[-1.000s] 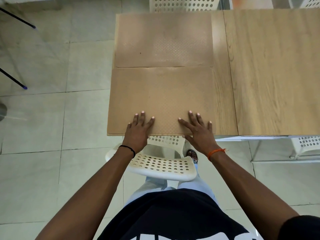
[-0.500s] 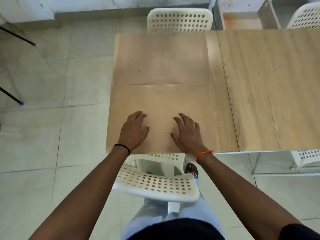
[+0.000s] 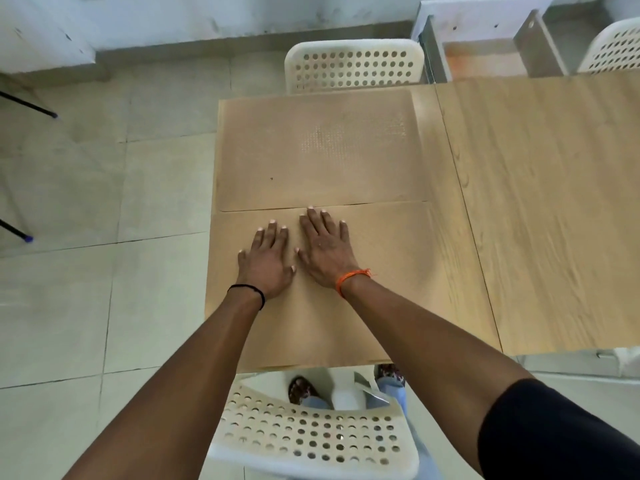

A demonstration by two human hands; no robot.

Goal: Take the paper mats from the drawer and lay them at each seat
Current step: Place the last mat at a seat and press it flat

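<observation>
- The left hand [image 3: 268, 261] lies flat, palm down, on the near mat [image 3: 363, 289], fingers straight and slightly spread, thumb out to the right.
- The right hand [image 3: 327, 249] lies flat beside it, palm down on the same mat, fingers straight and pointing away from the person; its longest fingertips reach the mat's far edge. Neither hand holds anything.
- The two hands are just beside each other, thumbs nearly meeting, left of the mat's middle.
- A black band [image 3: 247, 292] circles the left wrist; an orange thread [image 3: 351, 277] circles the right.
- The near mat covers the table's near left corner, its left and near edges running along the table's edges.
- The far mat [image 3: 318, 150] lies past it at the far left corner; the two mats meet along one straight seam, touching or barely overlapping, I cannot tell which.
- The table [image 3: 536, 220] is pale wood, with a seam running front to back right of the mats.
- A white perforated chair [image 3: 311, 434] stands at the near edge below the arms; another chair [image 3: 353, 65] stands at the far edge beyond the far mat.
- A third chair [image 3: 613, 50] shows at the top right corner, with an open drawer [image 3: 485, 53] between it and the far one.
- Pale tile floor [image 3: 86, 271] lies left of the table.
</observation>
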